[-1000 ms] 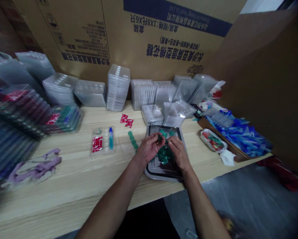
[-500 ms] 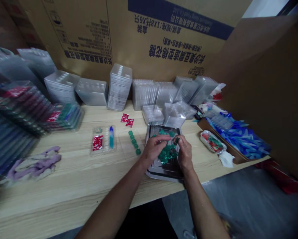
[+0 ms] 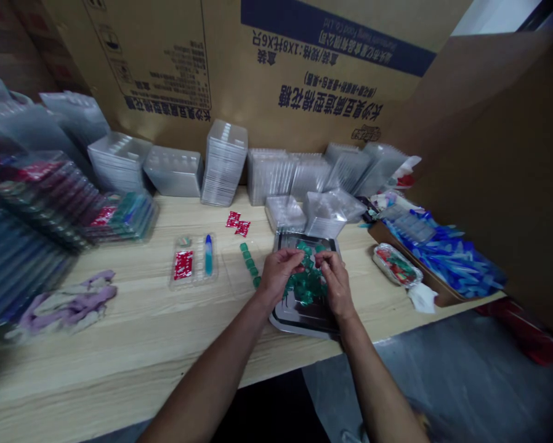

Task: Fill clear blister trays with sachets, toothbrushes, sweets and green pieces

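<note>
Your left hand (image 3: pixel 281 274) and right hand (image 3: pixel 335 283) sit close together over a heap of green-wrapped pieces (image 3: pixel 306 286) on the metal tray (image 3: pixel 304 326). Each grip is narrow, with the fingers curled inward, but I can't tell whether either holds a piece. Left of the metal tray, a short row of green pieces (image 3: pixel 249 263) lies on the counter (image 3: pixel 119 351). Further left sits a clear blister tray (image 3: pixel 197 261) holding a red sachet (image 3: pixel 183 264). Stacked clear trays (image 3: pixel 267 178) stand behind the metal tray.
</note>
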A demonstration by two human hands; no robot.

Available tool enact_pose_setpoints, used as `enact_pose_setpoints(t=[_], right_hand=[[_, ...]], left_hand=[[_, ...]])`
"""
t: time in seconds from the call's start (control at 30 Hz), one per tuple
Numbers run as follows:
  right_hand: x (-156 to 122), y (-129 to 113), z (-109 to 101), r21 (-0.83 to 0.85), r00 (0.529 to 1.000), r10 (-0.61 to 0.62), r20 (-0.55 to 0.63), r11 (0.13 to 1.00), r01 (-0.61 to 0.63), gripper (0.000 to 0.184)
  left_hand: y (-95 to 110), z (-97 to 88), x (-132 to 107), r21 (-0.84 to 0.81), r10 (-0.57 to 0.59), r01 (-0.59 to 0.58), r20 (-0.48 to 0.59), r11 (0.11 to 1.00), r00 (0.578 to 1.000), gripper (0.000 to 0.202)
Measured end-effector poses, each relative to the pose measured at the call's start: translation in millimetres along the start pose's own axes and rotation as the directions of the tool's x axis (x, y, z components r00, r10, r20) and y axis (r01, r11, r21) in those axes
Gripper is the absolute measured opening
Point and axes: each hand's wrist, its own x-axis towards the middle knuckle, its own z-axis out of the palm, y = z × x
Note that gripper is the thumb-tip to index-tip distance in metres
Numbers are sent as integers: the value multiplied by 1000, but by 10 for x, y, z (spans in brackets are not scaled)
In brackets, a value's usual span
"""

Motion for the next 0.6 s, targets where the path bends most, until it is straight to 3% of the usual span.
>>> enact_pose_setpoints(t=[0.2,0.3,0.47,0.53,0.6], right_hand=[[-2,-60,110,-82,999,-50,4,995,50,26],[4,-55,115,-120,998,-54,29,991,57,26],[1,-62,142,-301,991,-124,51,944,133,26],[-1,-72,170,-390,989,-141,40,909,146,26],[0,-85,194,-446,989,-148,21,884,142,26]], left_hand=[[-53,27,-20,28,-27,27,2,999,1000,33],[-64,4,-4,141,27,-29,21,990,999,26],[-25,-56,4,504,270,-280,94,817,958,11],[-19,-64,-7,573,316,-339,145,746,938,12],[-32,-61,-15,582,326,-358,163,730,931,10]])
